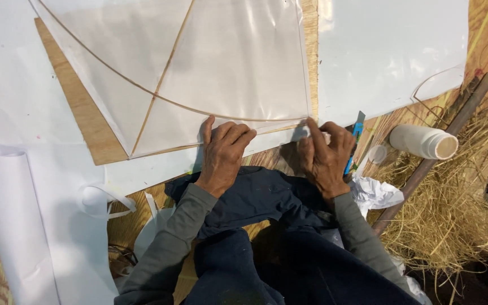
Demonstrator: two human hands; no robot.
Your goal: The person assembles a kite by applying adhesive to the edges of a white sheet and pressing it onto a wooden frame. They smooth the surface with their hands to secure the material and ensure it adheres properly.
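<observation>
Plywood floor (88, 121) spreads under our big translucent kite (210, 73) at the far middle, whose near edge we seem to be folding, left hand (221, 152) pressing flat and open, right hand (326, 155) pinching the corner, blue cutter (356, 138) just right; firm creasing looks due.

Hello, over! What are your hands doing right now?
Left hand flat on kite sheet. Right hand pinching its corner edge. Blue knife beside right hand.
</observation>
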